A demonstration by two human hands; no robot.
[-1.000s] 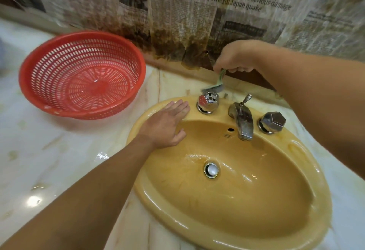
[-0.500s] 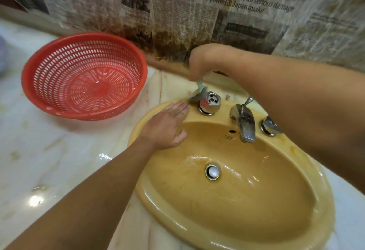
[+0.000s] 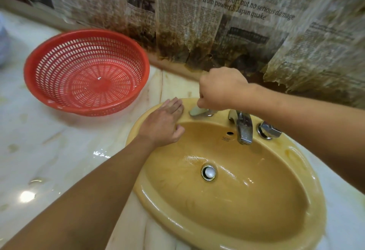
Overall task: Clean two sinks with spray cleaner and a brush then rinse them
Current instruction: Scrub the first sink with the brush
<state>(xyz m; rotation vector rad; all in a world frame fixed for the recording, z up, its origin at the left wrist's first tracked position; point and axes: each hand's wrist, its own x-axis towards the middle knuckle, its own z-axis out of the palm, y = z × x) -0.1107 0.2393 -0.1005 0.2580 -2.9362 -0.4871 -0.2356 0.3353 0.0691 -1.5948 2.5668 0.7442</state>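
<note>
A yellow oval sink is set into a pale marble counter. My left hand rests flat on the sink's back left rim, fingers straight. My right hand is curled round a small brush, held just above the left tap. The brush head shows blurred at the rim, right beside my left fingertips, and it hides the left tap handle. The chrome spout and the right tap handle stand at the back of the basin. A chrome drain plug sits in the wet bowl.
A red perforated plastic basket stands on the counter to the left of the sink. Stained newspaper covers the wall behind the taps. Water spots lie on the counter.
My right hand carried the brush leftward from behind the taps, then down onto the rim at the left tap. My left hand stayed on the rim.
</note>
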